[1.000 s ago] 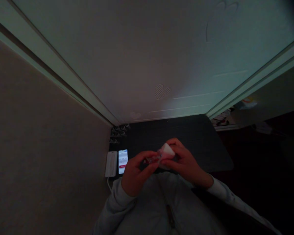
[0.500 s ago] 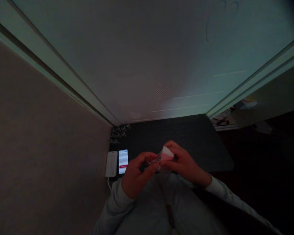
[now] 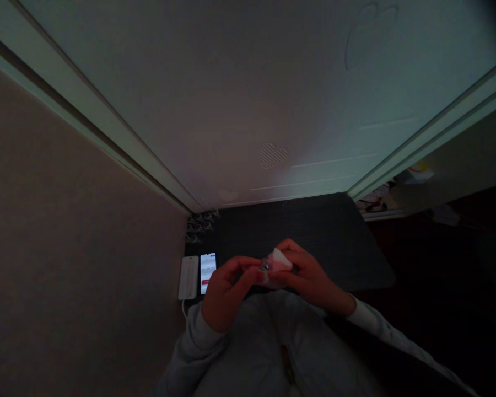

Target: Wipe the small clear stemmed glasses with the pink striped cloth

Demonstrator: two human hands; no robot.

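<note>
Over the near edge of the dark table [image 3: 314, 231], my two hands meet in front of my body. My right hand [image 3: 303, 270] is closed round a small pink-and-white piece [image 3: 281, 261] whose pale top flares outward; its exact kind is too dim to make out. At its left end shows a small clear, shiny plastic bit [image 3: 265, 265]. The thumb and fingers of my left hand [image 3: 233, 286] pinch this plastic bit. The right fingers hide part of the pink-and-white piece.
Left of my hands lie a lit phone [image 3: 208, 270] and a white power strip [image 3: 188, 277] with a cable. Several small clear plastic pieces [image 3: 198, 225] sit in the far left corner. A pale panel with heart reliefs [image 3: 273, 155] rises behind the table.
My left hand has shifted slightly left, and the shiny plastic bit shows more plainly between the hands. My right hand keeps its hold on the pink-and-white piece.
</note>
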